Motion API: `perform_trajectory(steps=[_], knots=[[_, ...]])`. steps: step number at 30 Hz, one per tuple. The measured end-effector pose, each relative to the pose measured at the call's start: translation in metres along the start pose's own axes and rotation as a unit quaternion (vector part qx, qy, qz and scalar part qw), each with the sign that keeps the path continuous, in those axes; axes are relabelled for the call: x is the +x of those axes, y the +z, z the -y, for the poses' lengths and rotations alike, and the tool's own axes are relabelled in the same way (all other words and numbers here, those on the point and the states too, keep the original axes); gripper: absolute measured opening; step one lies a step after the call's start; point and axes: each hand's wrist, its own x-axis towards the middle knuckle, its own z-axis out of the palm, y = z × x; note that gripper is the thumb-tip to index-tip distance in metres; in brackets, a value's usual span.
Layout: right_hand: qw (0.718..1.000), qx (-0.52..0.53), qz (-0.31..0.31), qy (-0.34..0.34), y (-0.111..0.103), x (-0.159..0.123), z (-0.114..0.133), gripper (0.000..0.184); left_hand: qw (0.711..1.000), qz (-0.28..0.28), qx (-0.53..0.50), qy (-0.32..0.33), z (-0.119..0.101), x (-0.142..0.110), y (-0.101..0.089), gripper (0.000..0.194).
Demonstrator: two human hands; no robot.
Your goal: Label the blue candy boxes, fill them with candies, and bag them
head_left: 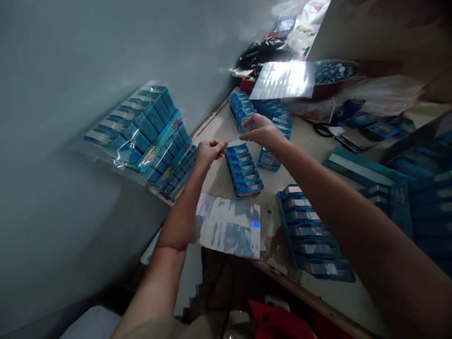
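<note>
Left hand (pixel 208 153) and right hand (pixel 259 132) are up over the worktop (pixel 219 179), fingertips pinched on opposite ends of a thin clear strip (pixel 235 141) stretched betw. them. Strip sits just above the top of a row of small blue boxes (pixel 244 170), approx. centre frame. At 9 o'clock, wrapped packs of blue boxes (pixel 144 136) lean on the wall. At 6 o'clock, a shiny foil sheet (pixel 229 226) overhangs the worktop edge. At 4 o'clock, another row of blue boxes (pixel 310 235).
</note>
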Motion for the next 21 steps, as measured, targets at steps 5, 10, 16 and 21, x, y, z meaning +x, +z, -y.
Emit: perform_trajectory(steps=[5,10,16,21], knots=[[0.994,-0.106,0.0,0.036,0.032,0.038,-0.008,0.042,0.997,-0.028,0.062,-0.044,0.004,0.033,-0.007,0.038],[0.993,-0.108,0.016,0.036,0.041,0.049,-0.024,0.047,0.997,-0.025,0.044,-0.059,0.016,0.038,-0.007,0.037],[0.995,-0.095,0.022,0.01,0.042,0.052,-0.04,0.046,0.997,-0.029,0.023,-0.064,0.025,0.037,-0.004,0.039],[0.994,-0.104,0.015,0.026,0.042,0.047,-0.034,0.045,0.997,-0.037,-0.004,-0.074,0.033,0.037,0.002,0.043]])
